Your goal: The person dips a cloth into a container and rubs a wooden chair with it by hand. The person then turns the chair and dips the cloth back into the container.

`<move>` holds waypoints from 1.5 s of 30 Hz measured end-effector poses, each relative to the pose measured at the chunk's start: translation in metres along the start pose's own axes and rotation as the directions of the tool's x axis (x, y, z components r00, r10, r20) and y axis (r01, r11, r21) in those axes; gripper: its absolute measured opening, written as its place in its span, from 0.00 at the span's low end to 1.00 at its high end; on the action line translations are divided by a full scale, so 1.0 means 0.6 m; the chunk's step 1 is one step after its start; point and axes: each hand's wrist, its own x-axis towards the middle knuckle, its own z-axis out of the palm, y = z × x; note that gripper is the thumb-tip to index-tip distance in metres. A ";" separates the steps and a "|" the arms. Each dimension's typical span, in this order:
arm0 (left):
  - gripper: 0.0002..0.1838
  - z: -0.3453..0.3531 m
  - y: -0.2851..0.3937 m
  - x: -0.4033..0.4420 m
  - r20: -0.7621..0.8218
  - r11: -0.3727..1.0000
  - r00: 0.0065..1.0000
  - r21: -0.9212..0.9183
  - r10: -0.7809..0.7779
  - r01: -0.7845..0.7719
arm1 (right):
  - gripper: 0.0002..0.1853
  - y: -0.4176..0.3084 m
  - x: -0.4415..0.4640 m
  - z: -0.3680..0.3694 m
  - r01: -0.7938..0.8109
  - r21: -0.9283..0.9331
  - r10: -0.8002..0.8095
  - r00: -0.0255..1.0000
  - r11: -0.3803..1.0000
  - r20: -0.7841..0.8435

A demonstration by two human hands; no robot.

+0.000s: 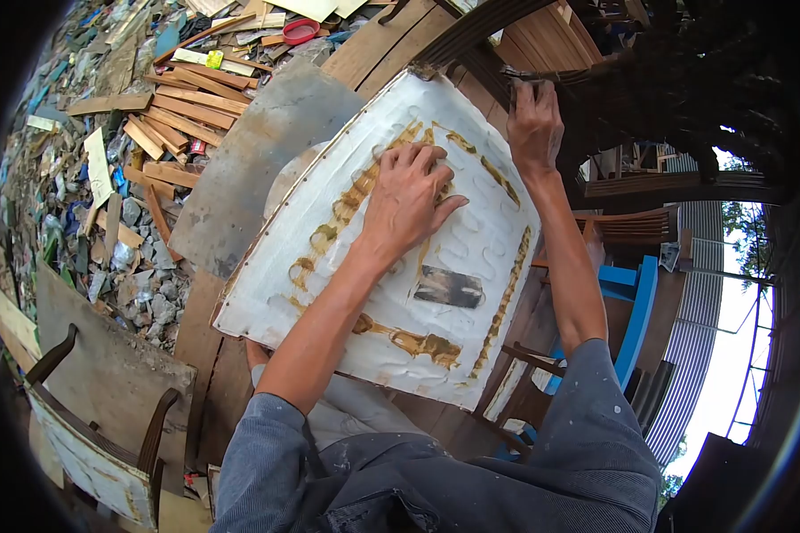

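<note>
A white fabric-covered chair seat lies in front of me, with wavy spring outlines and brown stains showing on it. A dark label-like patch sits at its lower middle. My left hand rests on the seat, fingers bent and thumb stretched out, holding nothing visible. Beyond the seat's right edge, my right hand is closed in a fist beside the dark wooden chair frame. What the right fingers grip is hidden against the dark background.
Wood offcuts and rubble cover the ground at left. A grey board lies beside the seat. Another chair stands at lower left. Blue furniture and a corrugated metal sheet are at right. A red dish lies at the top.
</note>
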 end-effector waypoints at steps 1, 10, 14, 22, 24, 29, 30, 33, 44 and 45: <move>0.20 0.001 0.000 0.000 -0.005 1.000 1.000 -0.001 0.005 -0.005 | 0.13 -0.005 0.013 0.009 -0.001 0.003 0.001 1.000 1.000 -0.017; 0.18 0.004 -0.002 -0.003 0.022 1.000 1.000 -0.009 -0.003 0.003 | 0.10 -0.020 0.027 0.004 -0.063 -0.016 0.062 0.998 0.998 -0.010; 0.19 0.003 -0.002 -0.001 0.021 1.000 1.000 0.000 0.006 -0.006 | 0.05 -0.018 0.036 0.017 -0.010 -0.047 0.008 0.999 0.999 -0.051; 0.18 0.003 -0.002 0.003 0.011 0.999 0.999 0.000 0.039 -0.039 | 0.08 0.049 -0.093 -0.047 -0.110 -0.073 0.115 0.991 0.991 0.070; 0.19 0.004 -0.003 0.002 -0.002 0.999 0.999 0.001 0.052 -0.052 | 0.08 0.071 -0.134 -0.063 -0.162 -0.103 0.173 0.980 0.981 0.100; 0.19 0.007 -0.003 0.002 -0.003 0.999 0.999 0.010 0.049 -0.049 | 0.09 0.104 -0.212 -0.117 -0.347 -0.134 0.366 0.914 0.928 0.172; 0.19 0.006 -0.003 0.004 0.009 0.999 0.999 0.015 0.039 -0.039 | 0.13 0.100 -0.215 -0.127 -0.443 -0.093 0.452 0.874 0.892 0.178; 0.18 0.005 -0.001 0.003 0.036 1.000 0.999 0.024 0.009 -0.010 | 0.18 0.095 -0.204 -0.154 -0.483 0.097 0.465 0.870 0.870 0.166; 0.17 0.003 0.000 0.002 0.041 1.000 0.999 0.023 0.014 -0.015 | 0.26 0.115 -0.125 -0.111 0.045 -0.038 -0.039 0.985 0.998 0.167; 0.17 0.004 -0.001 0.001 0.038 1.000 0.999 0.024 0.016 -0.017 | 0.25 0.129 -0.145 -0.119 0.065 -0.055 -0.053 0.980 0.996 0.194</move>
